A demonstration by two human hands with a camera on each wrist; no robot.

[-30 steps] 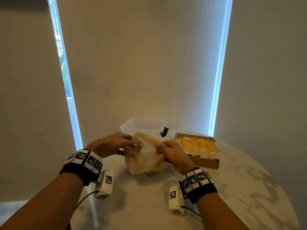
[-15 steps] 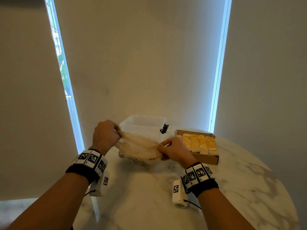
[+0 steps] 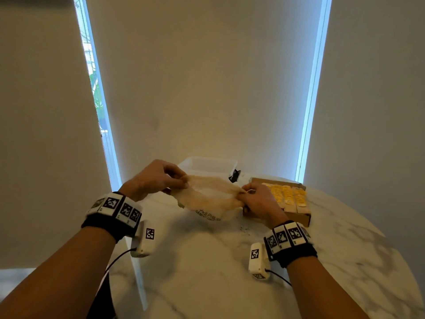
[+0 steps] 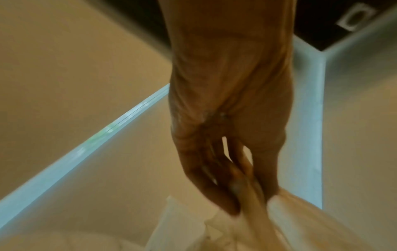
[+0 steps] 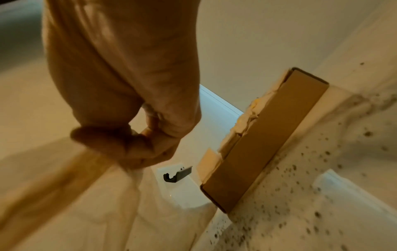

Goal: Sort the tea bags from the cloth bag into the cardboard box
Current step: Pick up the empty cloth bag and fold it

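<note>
Over the far middle of the desk (image 3: pixel 207 272), both hands hold the cloth bag (image 3: pixel 208 195) stretched between them, just off the marble. Left hand (image 3: pixel 151 180) pinches its left edge, fingers (image 4: pixel 214 186) clamped on the fabric; right hand (image 3: pixel 259 203) grips the right edge, fingers curled tight on it. Cardboard box (image 3: pixel 296 217) sits at the far right, just beside the right hand, rows of yellow tea bags (image 3: pixel 287 195) packed in. Clear plastic tub (image 3: pixel 207 164) behind the bag. Bag looks limp, likely near empty; contents hidden. Step in hand: opening or checking the bag. Next move calls for one hand freed to reach inside.
</note>
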